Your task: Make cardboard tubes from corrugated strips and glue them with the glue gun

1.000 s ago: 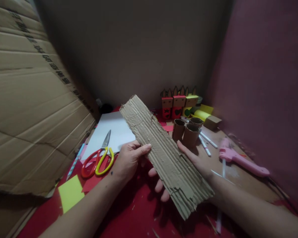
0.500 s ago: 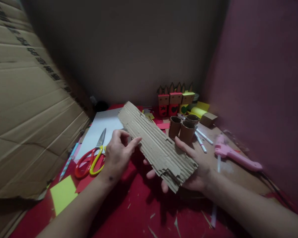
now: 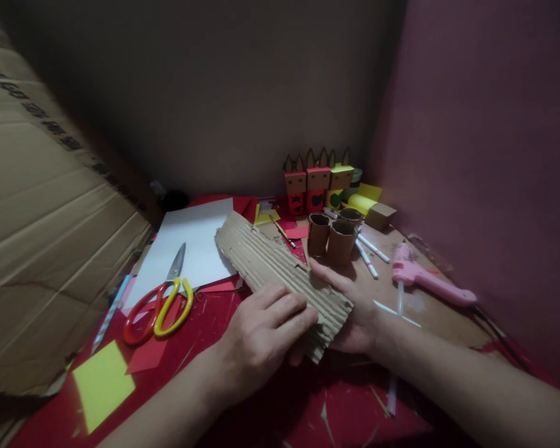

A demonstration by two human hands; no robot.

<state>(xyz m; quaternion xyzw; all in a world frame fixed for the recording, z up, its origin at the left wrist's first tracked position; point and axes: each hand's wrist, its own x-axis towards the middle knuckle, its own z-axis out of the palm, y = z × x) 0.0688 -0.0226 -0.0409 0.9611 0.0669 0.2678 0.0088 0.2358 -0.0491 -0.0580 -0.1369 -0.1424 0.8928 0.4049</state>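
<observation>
A strip of corrugated cardboard (image 3: 261, 255), its ridges bare and its near end ragged, slants above the red tabletop. My right hand (image 3: 361, 320) supports it from beneath and along the right edge, thumb up at the far side. Over the near half lies my left hand (image 3: 264, 333), its fingers bent across the ridges and closed on the strip; its thumb is hidden. Scissors (image 3: 161, 305) with one red and one yellow handle rest left of my left hand, their blades on white paper (image 3: 186, 239). Short brown cardboard tubes (image 3: 342, 244) stand just beyond my right hand.
A pink glue gun (image 3: 424, 280) with its cord lies at right on a brown board (image 3: 448, 320). Three decorated cardboard figures (image 3: 317, 186) stand at the back. A yellow sheet (image 3: 105, 386) is at front left. A large cardboard panel (image 3: 51, 236) rises on the left.
My left hand has moved right and nearer, from the strip's left edge onto its ridged face. The strip sits slightly lower and further left; the whole view has shifted a little.
</observation>
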